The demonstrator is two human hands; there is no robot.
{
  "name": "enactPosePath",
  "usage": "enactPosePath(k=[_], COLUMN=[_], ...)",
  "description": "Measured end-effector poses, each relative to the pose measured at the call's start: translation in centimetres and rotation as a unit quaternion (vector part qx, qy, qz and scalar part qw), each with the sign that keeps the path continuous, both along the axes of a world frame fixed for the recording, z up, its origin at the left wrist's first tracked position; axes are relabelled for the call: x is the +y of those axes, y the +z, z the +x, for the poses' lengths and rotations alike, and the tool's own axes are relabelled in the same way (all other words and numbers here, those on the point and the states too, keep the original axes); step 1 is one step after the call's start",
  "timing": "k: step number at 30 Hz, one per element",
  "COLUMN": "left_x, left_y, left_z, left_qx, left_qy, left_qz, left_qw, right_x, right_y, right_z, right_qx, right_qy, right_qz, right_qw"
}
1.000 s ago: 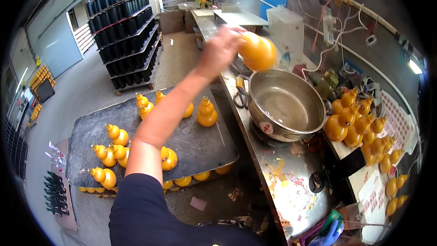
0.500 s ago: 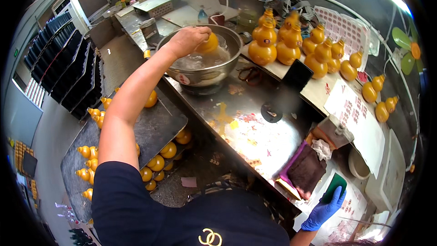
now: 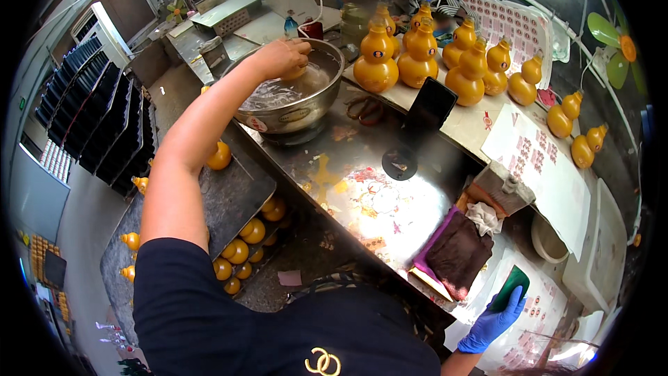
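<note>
My left hand (image 3: pixel 282 60) is closed on an orange-yellow gourd (image 3: pixel 298 72) inside a steel bowl (image 3: pixel 289 117) of water at the back left of the metal bench. Most of that gourd is hidden by the hand and the stirred water. In a blue glove, my right hand (image 3: pixel 492 323) grips a flat green pad (image 3: pixel 513 285) above printed sheets at the bench's near right. Beside it lies a dark brown cloth (image 3: pixel 456 254) over a purple one.
Several glossy gourds (image 3: pixel 376 63) stand along a raised board at the back. A phone (image 3: pixel 429 106) leans before them. White sticker sheets (image 3: pixel 536 153) and a grey block (image 3: pixel 499 188) lie to the right. Left of me, a dark rack (image 3: pixel 254 174) holds more gourds.
The gourd in my left hand has gone lower into the bowl's water. My view has shifted slightly; my right hand still holds the green pad.
</note>
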State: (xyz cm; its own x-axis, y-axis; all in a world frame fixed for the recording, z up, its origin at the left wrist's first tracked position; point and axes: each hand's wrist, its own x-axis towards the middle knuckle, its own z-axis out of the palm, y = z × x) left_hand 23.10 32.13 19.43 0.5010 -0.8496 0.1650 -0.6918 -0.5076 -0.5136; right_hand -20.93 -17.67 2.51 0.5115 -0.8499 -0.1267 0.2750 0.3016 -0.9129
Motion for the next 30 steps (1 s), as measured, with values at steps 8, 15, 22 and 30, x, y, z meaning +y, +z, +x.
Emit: enactPosePath(k=[8, 15, 22, 30], left_x=[0.2, 6.5, 4.8, -19.0], left_y=[0.5, 1.8, 9.1, 6.2], left_z=[0.3, 2.2, -6.0, -14.9], left_qx=[0.001, -0.004, 0.008, 0.404], left_qy=[0.075, 0.309, 0.103, -0.117], left_qz=[0.012, -0.159, -0.399, -0.462], left_qw=[0.997, 0.938, 0.911, 0.781], right_x=[0.5, 1.9, 1.4, 2.9], right_y=[-1.2, 1.8, 2.8, 5.5], right_z=[1.0, 1.4, 2.2, 4.7], right_qx=[0.007, -0.005, -0.078, 0.089], right_qy=[-0.024, 0.008, 0.065, 0.312], right_qz=[-0.053, 0.062, 0.303, -0.134], right_qw=[0.998, 0.998, 0.947, 0.936])
